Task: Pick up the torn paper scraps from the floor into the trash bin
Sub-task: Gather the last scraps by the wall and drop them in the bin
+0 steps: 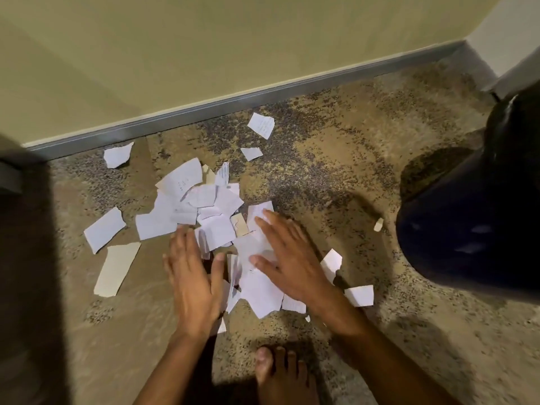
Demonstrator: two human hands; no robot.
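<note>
Several torn white paper scraps (201,206) lie in a loose pile on the mottled carpet, with stray pieces around it. My left hand (194,276) lies flat with straight fingers at the pile's near left edge. My right hand (287,258) rests flat on scraps at the pile's near right side, fingers spread. A few scraps (260,290) sit between the two hands. The dark trash bin (473,217) stands at the right, leaning into view, its opening not visible.
A cream wall with a grey baseboard (233,103) runs behind the pile. A beige strip of paper (115,268) lies at the left. My bare foot (280,375) stands just below the hands. A dark object (26,258) fills the left edge.
</note>
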